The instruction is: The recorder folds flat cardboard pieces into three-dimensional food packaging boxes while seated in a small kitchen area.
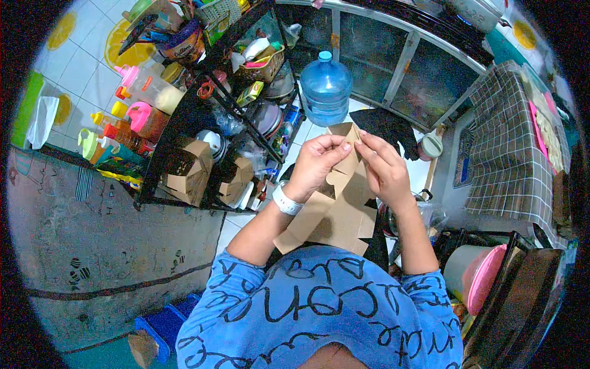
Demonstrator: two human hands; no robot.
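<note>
A brown cardboard box blank (341,214), partly folded, lies over my lap and rises toward my hands. Its far end forms a small open corner with upright flaps. My left hand (325,157), with a white band on the wrist, pinches the far end between thumb and fingers. Opposite it, my right hand (385,168) grips the right side of the same folded corner with its fingertips. The near panels of the blank spread flat, with slots and tabs showing. My fingers hide part of the fold.
A black shelf rack (156,152) on the left holds bottles, baskets and folded cardboard boxes (189,173). Beyond my hands stands a blue water jug (325,90) before a glass-fronted cabinet (368,60). To the right are a checked cloth (498,147) and a pink-lidded tub (474,272).
</note>
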